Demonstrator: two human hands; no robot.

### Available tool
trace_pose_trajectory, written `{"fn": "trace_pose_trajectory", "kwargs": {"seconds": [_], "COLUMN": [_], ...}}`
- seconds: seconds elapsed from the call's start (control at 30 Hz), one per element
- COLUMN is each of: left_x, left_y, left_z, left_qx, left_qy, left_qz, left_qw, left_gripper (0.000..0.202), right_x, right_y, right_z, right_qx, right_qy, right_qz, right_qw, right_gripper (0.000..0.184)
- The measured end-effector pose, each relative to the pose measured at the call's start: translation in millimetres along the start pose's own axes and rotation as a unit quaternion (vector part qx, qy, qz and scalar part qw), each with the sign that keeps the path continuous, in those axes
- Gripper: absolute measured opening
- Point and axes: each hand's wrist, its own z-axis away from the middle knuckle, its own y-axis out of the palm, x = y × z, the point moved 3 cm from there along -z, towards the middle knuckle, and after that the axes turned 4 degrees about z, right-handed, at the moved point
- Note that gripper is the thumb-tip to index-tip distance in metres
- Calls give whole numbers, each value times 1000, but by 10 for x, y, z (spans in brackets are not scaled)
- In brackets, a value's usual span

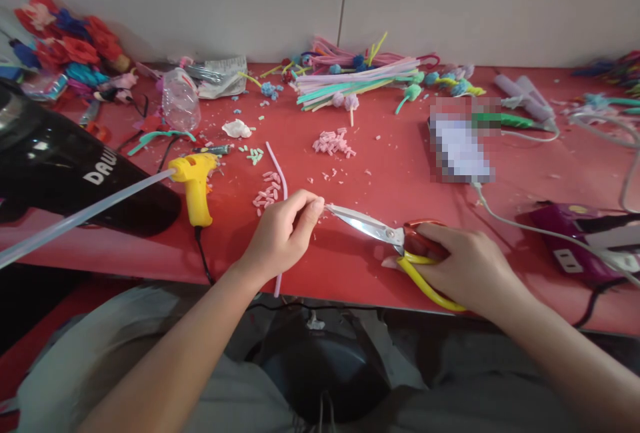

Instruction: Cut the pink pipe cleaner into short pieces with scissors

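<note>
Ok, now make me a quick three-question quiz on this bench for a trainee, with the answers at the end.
1. Which hand is holding the scissors?
2. True or false: the yellow glue gun is to the left of the scissors.
3. Which of these is nearest the tips of the blades?
a) the black bottle
b) the left hand
c) the clear plastic bottle

Key: 1. The right hand. 2. True. 3. b.
</note>
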Motion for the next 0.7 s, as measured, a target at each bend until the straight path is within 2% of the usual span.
{"fn": "trace_pose_trajectory", "kwargs": {"seconds": [0.37,0.7], "left_x": [-24,-35], "left_y": [-9,6], "left_z": [-5,-24], "left_qx": [9,7], "left_qy": [8,22], "left_qz": [-21,-35], "left_qw": [1000,999], "left_gripper": [26,27], "right_x": [-23,46], "right_y": [6,-51], "right_z": [24,0], "right_qx": [20,8], "right_qy": [21,6], "right_qz": [-15,-14], "right_qw": [999,1000], "right_gripper": [54,64]}}
